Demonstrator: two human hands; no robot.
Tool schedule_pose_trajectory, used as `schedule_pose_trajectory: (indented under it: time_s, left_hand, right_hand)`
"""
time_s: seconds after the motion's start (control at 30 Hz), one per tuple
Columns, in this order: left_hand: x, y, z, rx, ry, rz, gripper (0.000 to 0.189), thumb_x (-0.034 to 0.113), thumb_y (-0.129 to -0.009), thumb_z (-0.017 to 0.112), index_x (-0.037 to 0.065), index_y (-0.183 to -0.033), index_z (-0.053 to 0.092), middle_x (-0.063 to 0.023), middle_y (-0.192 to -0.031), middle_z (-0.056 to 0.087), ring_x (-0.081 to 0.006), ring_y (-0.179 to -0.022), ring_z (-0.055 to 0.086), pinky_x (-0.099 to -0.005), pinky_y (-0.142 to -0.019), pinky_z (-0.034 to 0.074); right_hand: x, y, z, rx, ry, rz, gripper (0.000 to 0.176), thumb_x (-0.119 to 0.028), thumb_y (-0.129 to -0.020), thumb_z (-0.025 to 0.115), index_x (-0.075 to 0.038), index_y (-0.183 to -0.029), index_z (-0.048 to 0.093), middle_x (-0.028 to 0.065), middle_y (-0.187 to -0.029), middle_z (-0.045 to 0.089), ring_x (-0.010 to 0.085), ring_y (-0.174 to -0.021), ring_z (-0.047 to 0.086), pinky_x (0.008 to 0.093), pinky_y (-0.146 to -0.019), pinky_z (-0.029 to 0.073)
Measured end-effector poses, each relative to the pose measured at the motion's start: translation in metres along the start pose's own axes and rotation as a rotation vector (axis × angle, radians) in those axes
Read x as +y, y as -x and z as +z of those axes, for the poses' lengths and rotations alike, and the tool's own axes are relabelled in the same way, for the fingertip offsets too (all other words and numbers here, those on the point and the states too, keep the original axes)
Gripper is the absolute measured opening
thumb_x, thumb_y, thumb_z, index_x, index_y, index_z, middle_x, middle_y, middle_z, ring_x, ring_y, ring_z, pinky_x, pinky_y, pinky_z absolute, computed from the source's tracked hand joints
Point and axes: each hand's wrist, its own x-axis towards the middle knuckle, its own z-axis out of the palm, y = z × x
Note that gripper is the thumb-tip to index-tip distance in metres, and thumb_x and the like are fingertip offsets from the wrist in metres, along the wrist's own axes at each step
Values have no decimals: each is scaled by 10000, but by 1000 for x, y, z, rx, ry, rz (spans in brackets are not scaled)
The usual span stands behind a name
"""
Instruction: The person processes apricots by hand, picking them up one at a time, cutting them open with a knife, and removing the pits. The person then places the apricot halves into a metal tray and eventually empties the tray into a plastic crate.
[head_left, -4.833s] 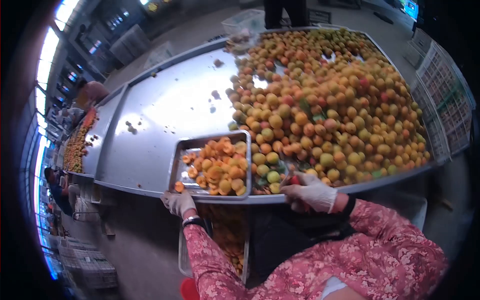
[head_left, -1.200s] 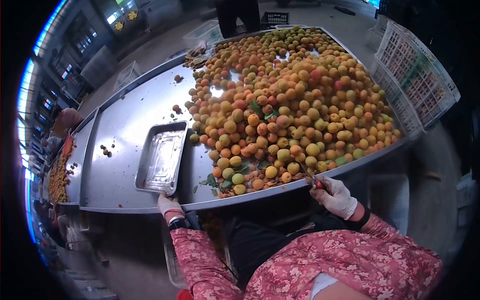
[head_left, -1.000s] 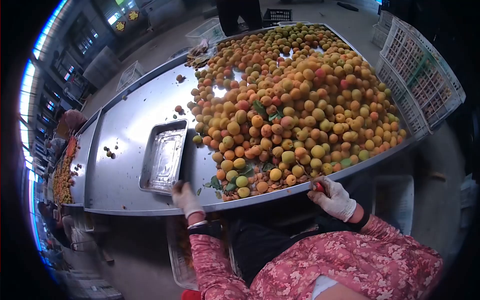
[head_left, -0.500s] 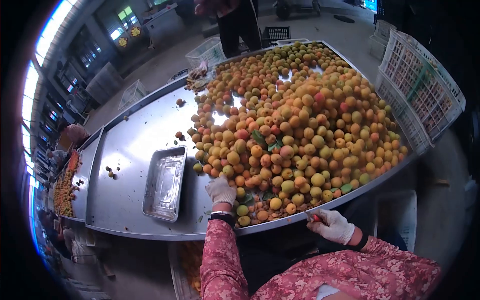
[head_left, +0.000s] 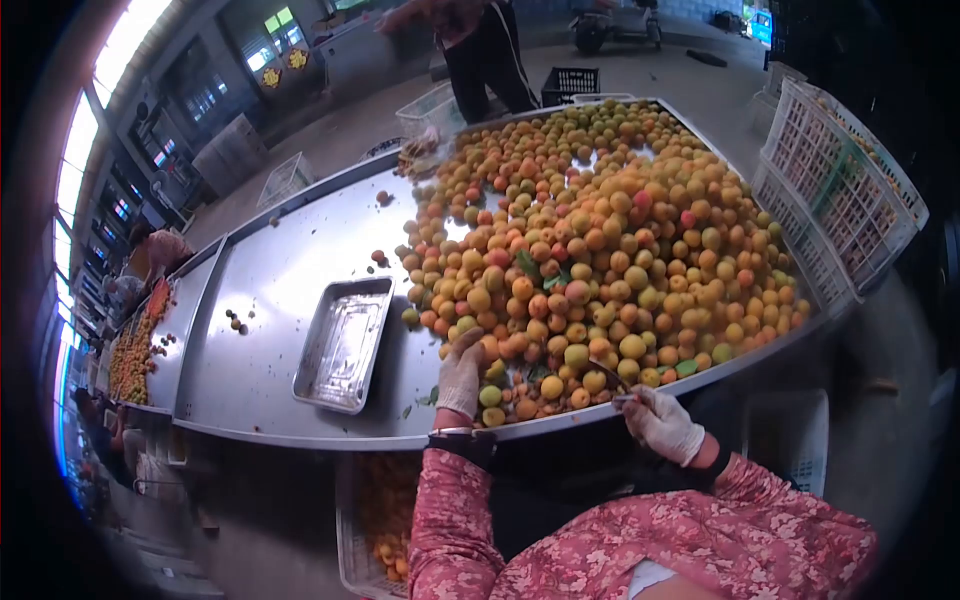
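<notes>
My left hand [head_left: 460,378], in a white glove, reaches to the near left edge of a big heap of apricots [head_left: 620,270]. Its fingers stretch out against the fruit, and I make out nothing held in them. My right hand [head_left: 662,425], also gloved, is closed around a small knife [head_left: 608,372] at the table's front edge. The blade points up and left over the nearest apricots. Between my hands, some apricots and brownish bits of fruit lie on the metal table [head_left: 250,370]. Left of my left hand sits a shallow metal tray [head_left: 345,345].
White plastic crates [head_left: 840,185] stand at the right, another crate [head_left: 790,440] below the table edge. A crate with apricots [head_left: 375,550] is under the table. Across the table stands a person [head_left: 485,55]; further people and a second fruit table [head_left: 150,350] are at far left.
The view has shifted slightly. My left hand's fingers now stretch further out to the fruit. The knife blade in my right hand has swung up over the apricots. The person opposite has moved.
</notes>
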Motion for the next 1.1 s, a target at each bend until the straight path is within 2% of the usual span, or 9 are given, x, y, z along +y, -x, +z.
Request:
schedule_pose_trajectory:
  time_s: [0.1, 0.17, 0.23, 0.37, 0.47, 0.57, 0.77, 0.93, 1.1]
  left_hand:
    - [-4, 47, 22, -183, 612, -155, 328, 346, -963, 538, 110, -1186, 582, -42, -1015, 608, -198, -868, 596, -404, -857, 517]
    - [7, 84, 43, -97, 812, -320, 402, 494, -932, 546, 140, -1118, 585, -29, -930, 579, -213, -801, 569, -431, -797, 507]
    - [-24, 88, 31, -388, 972, -331, 477, 569, -855, 617, 152, -1081, 560, -14, -881, 547, -219, -709, 527, -375, -686, 472]
    - [-4, 83, 3, -33, 582, -271, 263, 333, -880, 657, 122, -989, 546, -20, -793, 533, -190, -691, 542, -420, -636, 515]
    - [10, 55, -63, 259, -18, -4, 195, 114, -851, 645, 90, -1017, 545, -35, -810, 550, -124, -728, 552, -329, -631, 516]
    - [16, 25, -129, 584, -891, 228, 384, 256, -842, 690, 41, -1136, 565, -134, -899, 650, -261, -811, 635, -367, -781, 505]
    - [-12, -23, -191, 675, -953, 18, 449, 333, -868, 654, 19, -1179, 574, -202, -1013, 680, -344, -944, 659, -411, -846, 500]
    - [-17, -18, -169, 565, -1012, -2, 442, 357, -877, 630, 8, -1146, 592, -232, -1004, 672, -382, -950, 653, -433, -848, 496]
    - [-25, 0, -132, 422, -1010, 27, 441, 371, -867, 631, 34, -1150, 599, -238, -999, 666, -405, -959, 637, -455, -859, 484]
  right_hand:
    - [-4, -1, 3, -25, 117, -67, 167, -217, -988, 538, -54, -1009, 565, -48, -701, 504, 42, -625, 466, 214, -563, 399]
    - [-4, 1, 11, -56, 40, -43, 172, -220, -982, 545, -49, -983, 560, -36, -692, 505, 52, -628, 465, 225, -576, 402]
    - [-5, 2, 18, -96, 73, -126, 176, -221, -975, 560, -46, -955, 553, -31, -703, 525, 54, -641, 467, 222, -585, 399]
    - [1, 17, 18, -78, 245, -137, 181, -190, -943, 602, -31, -1027, 589, 0, -756, 590, 74, -692, 522, 246, -645, 448]
    - [13, 25, 7, -1, 217, -20, 206, -194, -932, 614, -25, -1050, 602, 5, -766, 609, 68, -683, 527, 247, -635, 452]
    - [13, 30, 5, 70, 168, 77, 209, -206, -935, 612, -28, -1044, 607, -12, -744, 592, 53, -669, 498, 233, -605, 430]
    - [13, 17, 21, 44, 375, -57, 207, -196, -923, 629, -29, -1044, 609, 10, -750, 597, 83, -677, 517, 264, -638, 456]
    - [-4, 6, 28, 14, 535, -5, 246, -242, -899, 647, -19, -988, 592, 139, -738, 608, 229, -661, 590, 327, -652, 466]
    - [5, 4, 30, 10, 552, -57, 259, -269, -896, 646, -31, -981, 591, 135, -722, 601, 279, -655, 593, 343, -645, 465]
